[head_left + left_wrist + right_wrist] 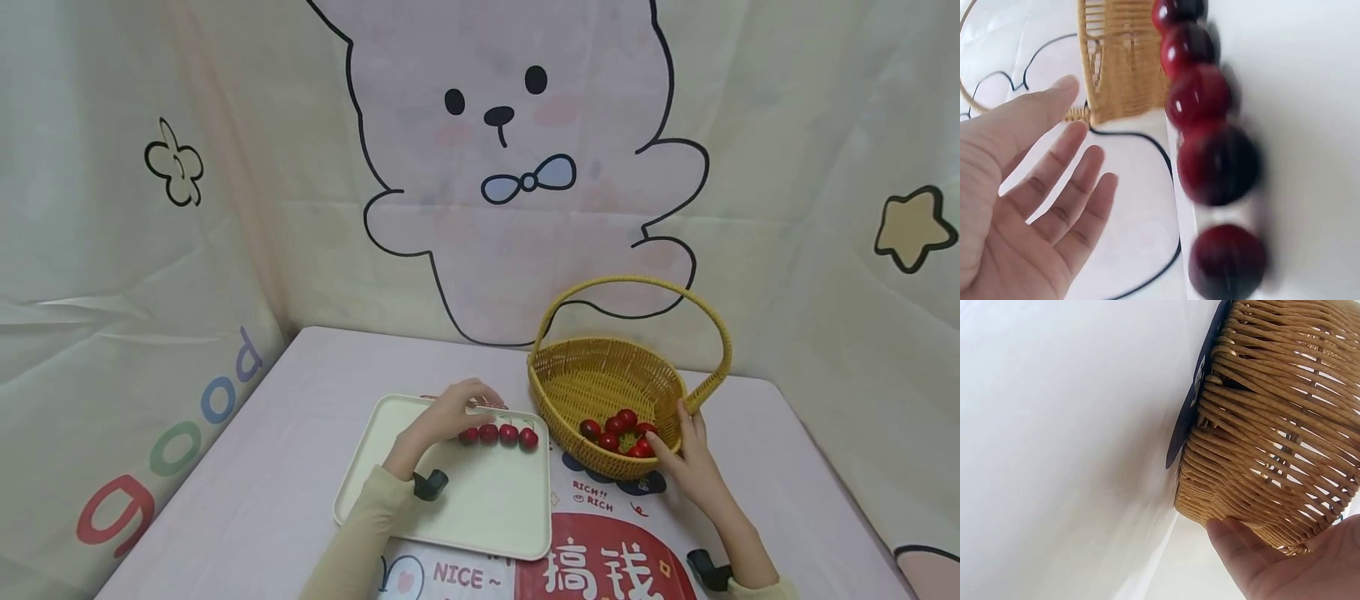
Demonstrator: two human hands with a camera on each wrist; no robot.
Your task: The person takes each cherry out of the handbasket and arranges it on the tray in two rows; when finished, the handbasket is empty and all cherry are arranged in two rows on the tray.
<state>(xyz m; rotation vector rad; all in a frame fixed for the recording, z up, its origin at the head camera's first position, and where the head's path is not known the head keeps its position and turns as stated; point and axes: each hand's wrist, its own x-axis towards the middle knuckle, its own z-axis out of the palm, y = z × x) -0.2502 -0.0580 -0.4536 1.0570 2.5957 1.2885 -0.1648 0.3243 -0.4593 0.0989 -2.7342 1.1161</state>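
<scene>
My left hand point(450, 412) hovers above the cream tray point(483, 512), its fingers loosely bent and nothing between them. Several red cherries point(508, 434) form a row near the tray's far side, partly behind that hand. In the left wrist view, the spread left hand point(1041, 206) is apart from the cherries point(1219, 164). To the right stands a yellow woven basket point(592, 379) with several cherries point(609, 442) inside. My right hand point(693, 471) grips the basket's right rim near the handle base. The right wrist view has its fingers point(1238, 550) against the outer weave.
The basket's tall arched handle point(630, 279) rises above the table point(255, 492). A printed red and white mat point(600, 567) lies in front, partly under the tray and basket. A curtain with a cartoon bear point(517, 250) hangs behind the table.
</scene>
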